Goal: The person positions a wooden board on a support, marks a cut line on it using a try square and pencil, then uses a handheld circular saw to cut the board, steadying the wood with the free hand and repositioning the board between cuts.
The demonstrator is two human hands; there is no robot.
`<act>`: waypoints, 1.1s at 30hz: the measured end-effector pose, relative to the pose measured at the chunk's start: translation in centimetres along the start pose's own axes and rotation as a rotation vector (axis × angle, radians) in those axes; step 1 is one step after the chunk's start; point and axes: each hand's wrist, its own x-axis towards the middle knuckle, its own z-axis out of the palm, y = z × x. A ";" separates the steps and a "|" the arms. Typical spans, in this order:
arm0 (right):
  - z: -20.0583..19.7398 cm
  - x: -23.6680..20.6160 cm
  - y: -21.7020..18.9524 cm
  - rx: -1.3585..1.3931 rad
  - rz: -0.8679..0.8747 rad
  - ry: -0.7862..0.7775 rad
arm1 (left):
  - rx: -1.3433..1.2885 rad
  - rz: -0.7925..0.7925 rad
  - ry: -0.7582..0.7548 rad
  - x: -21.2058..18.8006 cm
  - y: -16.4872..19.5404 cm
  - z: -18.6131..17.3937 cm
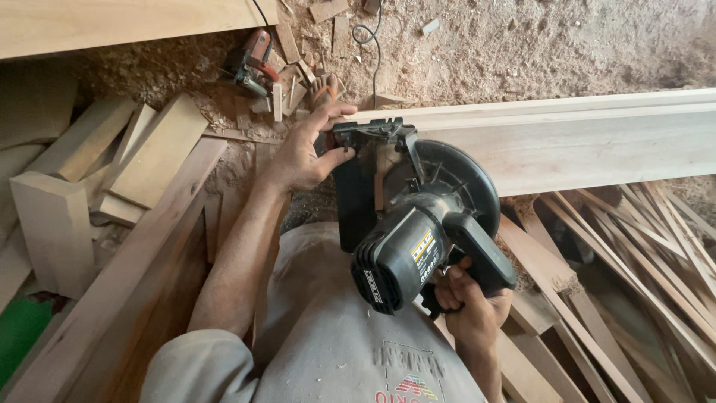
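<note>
I see a black circular saw [418,216] tipped on its side against the end of a long pale timber beam [567,142] that runs left to right across the view, its cut end sitting right at the saw's base plate [365,179]. The beam's long axis heads off to the right, away from both hands.

My left hand [302,153] is the nearer one to the beam end: fingers spread and curled over the top edge of the base plate, thumb pressed on the plate's face, fingertips [339,112] touching the corner where plate meets wood. My right hand [470,306] sits lower, well apart from the beam, fingers wrapped tight round the saw's rear handle; I can't tell if a finger is on the trigger.

The motor housing points down toward my lap, the blade guard faces the beam's side.

Around it: sawdust floor [522,45], an orange power tool [253,63] lying beyond the left hand, stacked offcut blocks [112,149] to the left, thin wood strips [641,246] piled under the beam on the right.
</note>
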 end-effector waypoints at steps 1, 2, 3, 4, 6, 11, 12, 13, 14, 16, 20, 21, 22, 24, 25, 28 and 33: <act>0.2 0.1 -0.1 0.000 0.000 0.000 | -0.002 -0.037 0.006 0.0 0.0 0.1; 0.4 0.2 -0.2 0.000 0.002 0.000 | -0.002 -0.075 0.012 0.0 0.0 0.1; 0.6 0.3 -0.4 -0.001 0.004 0.002 | 0.001 -0.060 0.026 0.0 0.0 0.2; 0.8 0.3 -0.5 -0.025 -0.001 0.008 | 0.003 -0.043 0.040 -0.1 0.0 0.3; 1.1 0.4 -0.7 -0.070 -0.014 0.019 | -0.008 -0.026 0.079 0.0 -0.1 0.6; 1.6 0.9 -0.7 -0.032 -0.016 0.029 | -0.050 0.002 0.153 -0.2 -0.5 1.4; 1.6 0.9 -0.6 -0.023 -0.013 0.028 | -0.066 0.004 0.152 -0.2 -0.7 1.5; 1.7 1.1 -0.6 -0.015 -0.010 0.028 | -0.082 0.008 0.151 -0.1 -0.8 1.5; 1.7 1.1 -0.6 -0.006 -0.007 0.029 | -0.097 0.010 0.150 -0.1 -0.8 1.4; 1.8 1.3 -0.6 -0.006 -0.008 0.029 | -0.059 -0.022 0.152 -0.1 -0.8 1.4; 2.2 1.7 -0.8 -0.018 -0.010 0.039 | -0.104 -0.011 0.175 -0.3 -0.5 1.6; 2.4 1.9 -0.8 -0.018 -0.006 0.044 | -0.087 -0.045 0.182 -0.3 -0.4 1.6; 2.6 2.0 -0.9 -0.022 -0.014 0.035 | -0.071 -0.080 0.188 -0.4 -0.3 1.7; 3.0 2.2 -1.1 -0.030 -0.029 0.018 | -0.095 -0.110 0.202 -0.5 -0.4 1.8; 3.2 2.4 -1.2 -0.033 -0.035 0.019 | -0.136 -0.104 0.211 -0.5 -0.5 1.9; 3.8 2.8 -1.4 -0.045 -0.044 0.012 | -0.186 -0.019 0.249 -0.4 -1.0 2.2; 4.8 3.3 -1.5 -0.031 -0.037 0.022 | -0.229 -0.085 0.308 -0.6 -1.5 2.8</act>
